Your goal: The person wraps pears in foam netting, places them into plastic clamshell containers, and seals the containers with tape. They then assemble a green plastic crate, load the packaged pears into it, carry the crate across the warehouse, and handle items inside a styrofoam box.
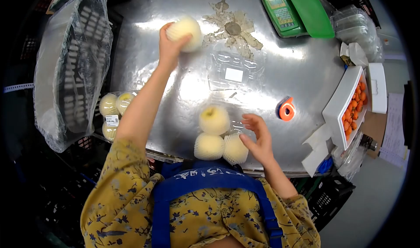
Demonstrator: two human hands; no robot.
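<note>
High on the left of the steel table point(271, 64), my left hand point(169, 47) is closed round a pale yellow round fruit point(186, 33) in a white foam net. Close to the table's front edge, three similar fruits in foam nets sit together: one point(214, 119) behind, one point(209, 146) at front left and one point(235, 149) at front right. My right hand point(260, 143) is open, its fingers apart and its thumb right at the edge of the front-right fruit. Clear plastic packaging with a white label point(233, 75) lies flat beyond them.
An orange tape dispenser point(286, 111) lies right of the fruits. Further right are a white box point(339, 110) of small orange fruits and a green scale point(284, 14). A labelled pack point(112, 120) of fruits and a plastic-wrapped crate point(65, 68) stand left.
</note>
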